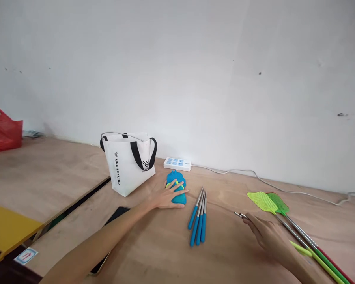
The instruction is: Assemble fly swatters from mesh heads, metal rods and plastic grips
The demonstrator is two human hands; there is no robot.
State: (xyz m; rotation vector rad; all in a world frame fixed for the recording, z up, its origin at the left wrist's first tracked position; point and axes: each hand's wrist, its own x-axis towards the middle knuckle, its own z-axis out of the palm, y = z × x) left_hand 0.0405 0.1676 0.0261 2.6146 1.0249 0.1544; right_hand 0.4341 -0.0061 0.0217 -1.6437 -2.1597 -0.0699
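Observation:
My left hand (171,196) lies spread over a flat blue piece (176,175) with a textured surface and some yellow-green on it. The hand hides much of it, so its kind is unclear. To its right, several tapered metal rods with blue handles (198,221) lie side by side, tips away from me. My right hand (268,236) is closed around thin metal rods (239,215), whose ends stick out past the fingertips. Beside that hand lie a lime fly swatter (263,202) and a green fly swatter (279,203) with metal shafts.
A white bag (130,165) with black handles stands behind my left arm. Against the wall sits a power strip (177,163) with a cable (272,185) running right. A dark phone-like slab (118,213) is partly under my forearm. A red plastic bag (4,132) stands far left.

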